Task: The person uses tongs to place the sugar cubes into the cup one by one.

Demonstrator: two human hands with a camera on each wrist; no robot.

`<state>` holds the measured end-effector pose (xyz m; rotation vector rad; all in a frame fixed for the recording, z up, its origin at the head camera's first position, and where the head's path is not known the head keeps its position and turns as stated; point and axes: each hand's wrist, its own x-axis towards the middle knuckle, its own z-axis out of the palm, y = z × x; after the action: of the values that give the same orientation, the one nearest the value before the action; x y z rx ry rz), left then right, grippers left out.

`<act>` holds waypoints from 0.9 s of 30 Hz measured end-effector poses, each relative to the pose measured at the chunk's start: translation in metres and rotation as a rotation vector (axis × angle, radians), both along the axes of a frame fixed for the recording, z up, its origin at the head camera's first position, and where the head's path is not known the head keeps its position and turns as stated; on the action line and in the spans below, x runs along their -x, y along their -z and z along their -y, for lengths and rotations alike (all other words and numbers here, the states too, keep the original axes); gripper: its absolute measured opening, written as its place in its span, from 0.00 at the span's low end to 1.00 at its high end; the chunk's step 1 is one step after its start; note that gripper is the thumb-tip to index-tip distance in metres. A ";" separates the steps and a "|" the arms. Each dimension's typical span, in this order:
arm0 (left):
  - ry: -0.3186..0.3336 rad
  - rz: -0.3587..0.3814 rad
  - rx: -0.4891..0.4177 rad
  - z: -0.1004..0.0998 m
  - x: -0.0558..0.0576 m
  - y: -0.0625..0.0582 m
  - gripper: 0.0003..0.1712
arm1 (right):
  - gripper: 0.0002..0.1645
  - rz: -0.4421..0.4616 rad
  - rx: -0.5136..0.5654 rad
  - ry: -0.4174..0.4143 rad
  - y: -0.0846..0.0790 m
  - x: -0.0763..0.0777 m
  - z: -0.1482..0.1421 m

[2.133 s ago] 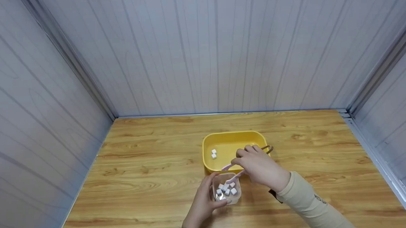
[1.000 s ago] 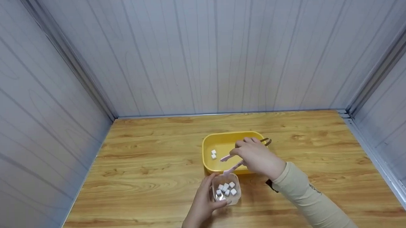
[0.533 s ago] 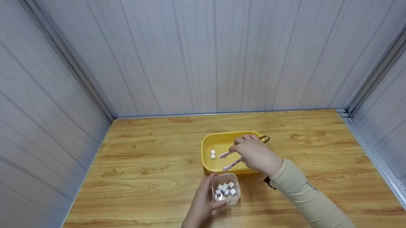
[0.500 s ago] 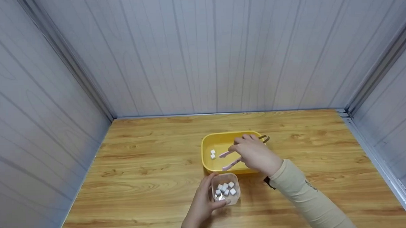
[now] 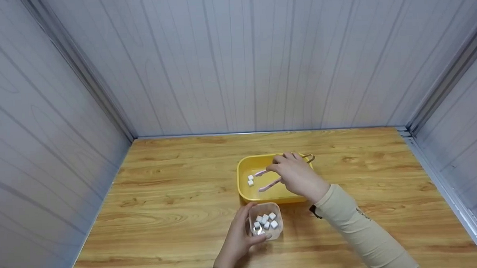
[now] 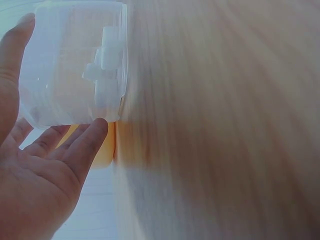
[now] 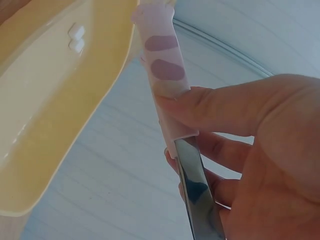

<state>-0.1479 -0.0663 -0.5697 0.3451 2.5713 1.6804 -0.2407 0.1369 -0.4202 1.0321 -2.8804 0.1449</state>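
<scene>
My left hand [image 5: 239, 237] grips a small clear plastic container [image 5: 280, 230] by its sides, thumb at the near side and fingers at the far left corner. Several white cubes [image 5: 265, 220] lie on its bottom. My right hand [image 5: 297, 175] pinches a pair of metal tongs [image 7: 192, 190] with pink sleeved ends between thumb and fingers. Over the yellow tray [image 5: 241, 193], the tong tips stand apart with nothing between them. The farther tip comes close beside two white cubes [image 5: 251, 183] at the tray's left side.
The yellow tray stands just beyond the clear container on a wood-grain table [image 5: 177, 207]. Pale panel walls [image 5: 204, 63] enclose the table at the back and both sides.
My right hand has carried the tongs from over the clear container away to over the yellow tray, their tips staying apart. The left hand and the container have stayed in place.
</scene>
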 end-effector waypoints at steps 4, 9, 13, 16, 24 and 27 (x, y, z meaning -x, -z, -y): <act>0.008 -0.011 -0.007 0.000 0.000 0.000 0.54 | 0.24 -0.009 0.003 0.002 0.001 0.002 0.000; 0.030 -0.045 -0.028 0.000 -0.001 0.000 0.54 | 0.24 -0.028 0.020 -0.004 0.004 0.005 0.000; 0.024 -0.053 -0.026 0.000 -0.001 0.000 0.53 | 0.24 -0.028 0.022 0.003 0.005 0.008 0.001; 0.020 -0.050 -0.033 0.000 -0.001 0.000 0.53 | 0.24 -0.012 0.025 0.011 0.006 0.009 0.002; 0.011 -0.040 -0.016 -0.001 -0.001 -0.001 0.53 | 0.24 0.018 0.013 0.029 0.009 0.015 0.006; 0.012 -0.033 -0.025 0.000 -0.001 -0.001 0.53 | 0.24 0.023 0.000 0.033 0.010 0.017 0.009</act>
<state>-0.1468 -0.0658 -0.5687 0.3917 2.5682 1.7192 -0.2576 0.1279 -0.4304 0.9889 -2.9156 0.1562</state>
